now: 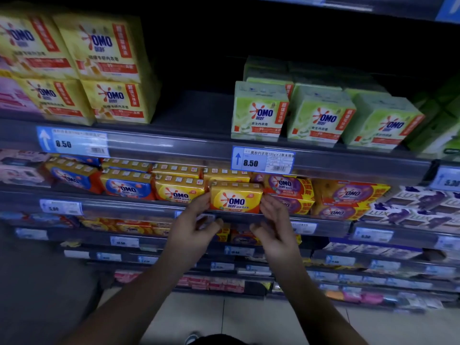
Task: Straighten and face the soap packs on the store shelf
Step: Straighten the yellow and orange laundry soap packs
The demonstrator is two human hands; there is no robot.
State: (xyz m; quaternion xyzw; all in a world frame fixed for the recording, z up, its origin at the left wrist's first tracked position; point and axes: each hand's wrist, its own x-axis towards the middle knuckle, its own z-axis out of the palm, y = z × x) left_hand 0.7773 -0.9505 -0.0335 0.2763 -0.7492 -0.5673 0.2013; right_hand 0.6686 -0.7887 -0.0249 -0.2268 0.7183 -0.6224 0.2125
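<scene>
A yellow OMO soap pack (236, 197) lies face-out at the front of the middle shelf, a little forward of its row. My left hand (196, 230) reaches up with straight fingers touching the pack's left end, thumb spread below the shelf rail (124, 207). My right hand (276, 227) mirrors it, with its fingertips against the pack's right end. Neither hand wraps around the pack. More yellow packs (178, 191) sit to the left. Blue OMO packs (127, 186) lie further left, slightly skewed.
Purple-and-yellow OMO packs (286, 186) crowd the right side, then LUX packs (410, 205). The shelf above holds green OMO boxes (258, 113) and stacked yellow OMO boxes (109, 70), with a dark gap between them. A price tag (262, 159) hangs just above the pack. Lower shelves hold more soap.
</scene>
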